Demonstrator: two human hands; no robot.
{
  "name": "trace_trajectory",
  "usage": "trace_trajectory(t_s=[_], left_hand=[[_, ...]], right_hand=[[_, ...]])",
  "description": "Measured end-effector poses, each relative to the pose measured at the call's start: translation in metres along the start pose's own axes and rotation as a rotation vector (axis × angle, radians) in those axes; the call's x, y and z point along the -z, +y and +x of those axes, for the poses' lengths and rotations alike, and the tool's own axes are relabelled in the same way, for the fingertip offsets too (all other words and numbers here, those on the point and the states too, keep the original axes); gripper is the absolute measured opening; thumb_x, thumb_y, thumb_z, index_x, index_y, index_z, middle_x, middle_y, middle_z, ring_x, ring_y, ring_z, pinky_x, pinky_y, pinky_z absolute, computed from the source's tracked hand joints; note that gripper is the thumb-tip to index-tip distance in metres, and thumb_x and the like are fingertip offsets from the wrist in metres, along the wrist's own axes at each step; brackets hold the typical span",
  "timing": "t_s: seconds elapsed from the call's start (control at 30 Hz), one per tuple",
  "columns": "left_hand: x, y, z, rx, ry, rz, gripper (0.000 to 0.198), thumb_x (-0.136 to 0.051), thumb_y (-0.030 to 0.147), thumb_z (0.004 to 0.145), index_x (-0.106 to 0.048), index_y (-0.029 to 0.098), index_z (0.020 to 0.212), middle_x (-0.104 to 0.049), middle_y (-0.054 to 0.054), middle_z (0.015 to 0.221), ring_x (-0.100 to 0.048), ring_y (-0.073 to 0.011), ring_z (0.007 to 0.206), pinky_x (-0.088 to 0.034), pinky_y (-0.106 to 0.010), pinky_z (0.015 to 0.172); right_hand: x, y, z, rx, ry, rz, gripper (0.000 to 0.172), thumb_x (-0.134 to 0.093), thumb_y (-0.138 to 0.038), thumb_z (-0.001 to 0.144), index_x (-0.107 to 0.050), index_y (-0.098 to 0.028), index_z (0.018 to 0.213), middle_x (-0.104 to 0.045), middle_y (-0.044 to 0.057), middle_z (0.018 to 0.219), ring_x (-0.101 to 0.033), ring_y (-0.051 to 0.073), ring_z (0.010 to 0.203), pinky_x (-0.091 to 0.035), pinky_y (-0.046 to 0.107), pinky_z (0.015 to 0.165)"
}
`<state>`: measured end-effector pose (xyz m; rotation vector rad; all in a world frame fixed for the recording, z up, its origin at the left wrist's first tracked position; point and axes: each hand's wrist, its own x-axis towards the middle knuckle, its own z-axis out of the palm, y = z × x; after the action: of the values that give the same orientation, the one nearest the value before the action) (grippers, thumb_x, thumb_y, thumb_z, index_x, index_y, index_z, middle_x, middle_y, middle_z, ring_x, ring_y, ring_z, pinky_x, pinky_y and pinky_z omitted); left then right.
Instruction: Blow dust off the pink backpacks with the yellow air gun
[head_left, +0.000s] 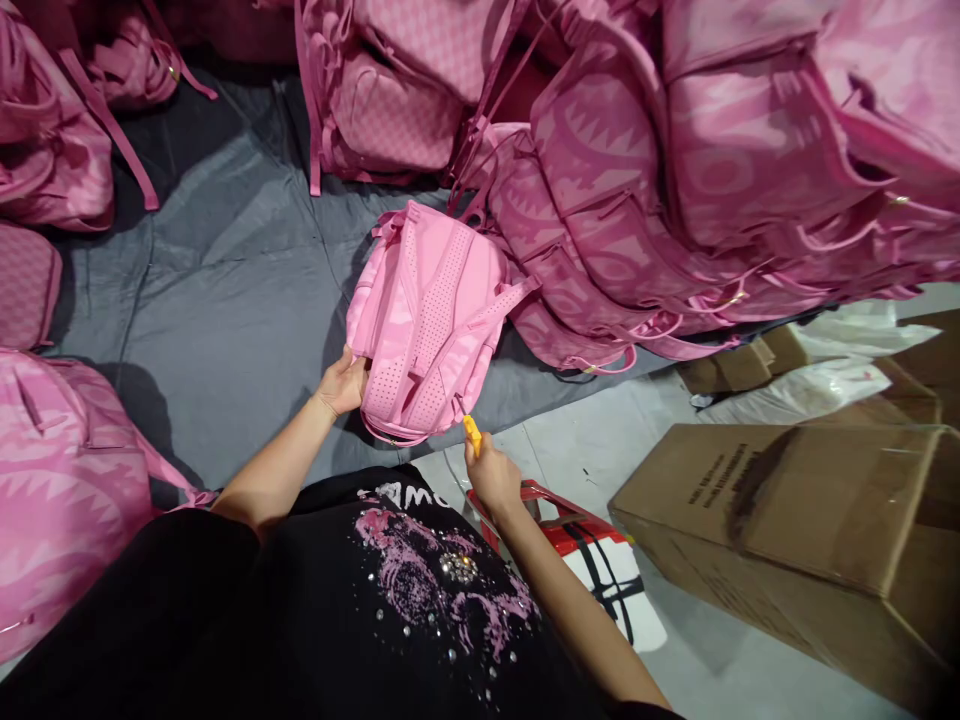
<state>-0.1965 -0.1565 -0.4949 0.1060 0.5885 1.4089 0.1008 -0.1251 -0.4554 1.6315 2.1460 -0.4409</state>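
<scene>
A small pink backpack (439, 310) lies on the grey cloth with its padded back and perforated shoulder straps facing up. My left hand (345, 384) grips its lower left side, with the fingers partly hidden beneath it. In my right hand (491, 474) is a small yellow-handled tool (472, 436). The tool's thin dark tip reaches the lower right edge of the backpack, near the strap's end; whether it touches the fabric I cannot tell.
Pink shark-pattern backpacks (600, 200) are piled at the right, and a checkered pink backpack (401, 105) stands behind. More pink bags (67, 460) line the left. A cardboard box (795, 510) and a red-framed stool (592, 560) stand on the floor at lower right.
</scene>
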Motion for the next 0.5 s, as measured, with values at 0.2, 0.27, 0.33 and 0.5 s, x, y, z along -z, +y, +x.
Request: trace_trajectory(t_s=[0.2,0.27,0.33,0.5], left_hand=[[-0.001,-0.003,0.003,-0.043,0.019,0.01,0.072,-0.052,0.066,0.087,-0.052,0.012,0.135,-0.066,-0.019,0.125,-0.056,-0.0354,0.127,-0.038,-0.055,0.11],[-0.002,-0.006,0.004,-0.039,0.041,0.01,0.072,-0.052,0.066,0.087,-0.052,0.012,0.135,-0.067,-0.019,0.125,-0.056,-0.0353,0.127,-0.039,-0.055,0.11],[-0.006,-0.01,0.006,-0.028,0.065,0.017,0.071,-0.053,0.065,0.087,-0.053,0.012,0.134,-0.068,-0.019,0.123,-0.057,-0.0353,0.126,-0.04,-0.055,0.109],[-0.024,-0.024,0.01,-0.193,0.169,0.084,0.059,-0.065,0.05,0.084,-0.057,0.013,0.129,-0.07,-0.015,0.118,-0.061,-0.0311,0.122,-0.041,-0.049,0.11]], right_hand=[[-0.004,0.015,-0.01,-0.043,0.028,0.055,0.038,-0.03,-0.043,0.104,-0.052,-0.016,0.119,-0.072,0.013,0.09,-0.071,0.027,0.085,-0.042,0.031,0.068],[-0.007,0.018,-0.012,-0.052,0.029,0.071,0.038,-0.03,-0.043,0.104,-0.052,-0.016,0.118,-0.072,0.014,0.091,-0.071,0.027,0.086,-0.042,0.031,0.068],[-0.009,0.019,-0.01,-0.056,0.025,0.089,0.038,-0.03,-0.043,0.103,-0.052,-0.016,0.118,-0.072,0.014,0.092,-0.071,0.028,0.087,-0.041,0.03,0.067],[-0.011,0.023,-0.007,-0.064,0.031,0.114,0.037,-0.03,-0.042,0.103,-0.051,-0.017,0.122,-0.073,0.013,0.094,-0.071,0.029,0.089,-0.041,0.031,0.068]])
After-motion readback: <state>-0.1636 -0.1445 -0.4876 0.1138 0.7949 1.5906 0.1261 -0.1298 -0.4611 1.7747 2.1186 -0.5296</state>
